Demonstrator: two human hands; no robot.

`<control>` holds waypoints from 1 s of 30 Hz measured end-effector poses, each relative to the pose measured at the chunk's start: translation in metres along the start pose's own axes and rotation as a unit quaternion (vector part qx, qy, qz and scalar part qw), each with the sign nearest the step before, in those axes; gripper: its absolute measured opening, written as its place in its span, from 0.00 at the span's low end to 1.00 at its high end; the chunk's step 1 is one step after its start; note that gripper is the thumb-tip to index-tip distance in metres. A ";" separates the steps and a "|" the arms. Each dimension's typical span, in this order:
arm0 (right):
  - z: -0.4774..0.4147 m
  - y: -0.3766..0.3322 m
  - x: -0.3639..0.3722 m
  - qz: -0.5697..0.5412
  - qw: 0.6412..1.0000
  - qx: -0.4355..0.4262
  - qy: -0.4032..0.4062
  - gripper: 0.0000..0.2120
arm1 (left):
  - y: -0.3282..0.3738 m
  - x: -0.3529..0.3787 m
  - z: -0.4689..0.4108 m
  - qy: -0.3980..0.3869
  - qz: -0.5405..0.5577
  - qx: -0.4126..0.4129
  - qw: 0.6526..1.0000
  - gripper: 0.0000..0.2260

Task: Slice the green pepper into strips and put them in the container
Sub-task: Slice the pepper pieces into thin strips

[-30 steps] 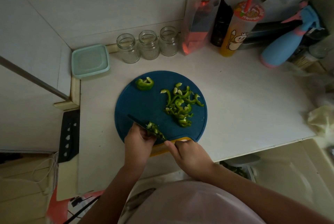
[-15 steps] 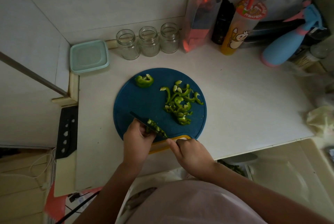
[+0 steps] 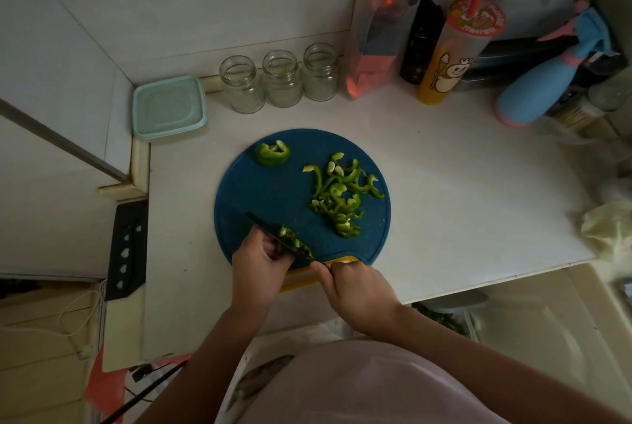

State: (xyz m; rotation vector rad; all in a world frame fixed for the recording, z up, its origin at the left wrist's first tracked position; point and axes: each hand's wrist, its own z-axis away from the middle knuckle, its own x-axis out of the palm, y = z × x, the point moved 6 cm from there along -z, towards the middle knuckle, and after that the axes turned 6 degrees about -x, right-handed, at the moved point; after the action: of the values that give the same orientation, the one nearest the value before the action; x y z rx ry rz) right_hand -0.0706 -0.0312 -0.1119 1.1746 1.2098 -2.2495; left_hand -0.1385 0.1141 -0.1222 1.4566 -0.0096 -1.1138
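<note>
White countertop (image 3: pixel 444 201) is running into a tiled corner; the lighting is dim. Round blue cutting board (image 3: pixel 273 191) is sitting in the middle of it, with its yellow handle edge facing you.

Left hand (image 3: pixel 260 269): you are curling the fingers down over a pepper piece (image 3: pixel 289 240) at the near-left part of the board and pinning it in place. Most of that piece is hiding under your fingers and the blade.

Right hand (image 3: pixel 355 290): you are wrapping it around the handle of a dark knife (image 3: pixel 270 230), forefinger stretching toward the blade. The blade is lying diagonally, tip pointing far-left, and crossing the pepper piece just beside your left fingertips.

Cut strips (image 3: pixel 338 198) are lying in a loose pile on the right half of the board, apart from the knife. One curved pepper chunk (image 3: pixel 272 153) is sitting alone near the far-left edge of the board.

Teal container (image 3: pixel 169 107) is standing in the far-left corner of the counter, lid on, well apart from the board. Three glass jars (image 3: pixel 282 78) are lining up along the wall just beside it. Orange drink cup (image 3: pixel 451 57) and blue spray bottle (image 3: pixel 543 88) are standing at the far right
</note>
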 end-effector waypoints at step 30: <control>-0.015 -0.005 -0.003 -0.006 0.998 0.049 -0.041 0.28 | -0.001 0.000 -0.002 -0.001 0.000 0.017 1.000 0.12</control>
State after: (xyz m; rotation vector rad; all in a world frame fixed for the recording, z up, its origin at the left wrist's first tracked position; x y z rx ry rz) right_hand -0.0638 -0.0161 -0.1114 1.0986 1.0907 -2.3657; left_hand -0.1382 0.1160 -0.1234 1.4861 -0.0304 -1.1189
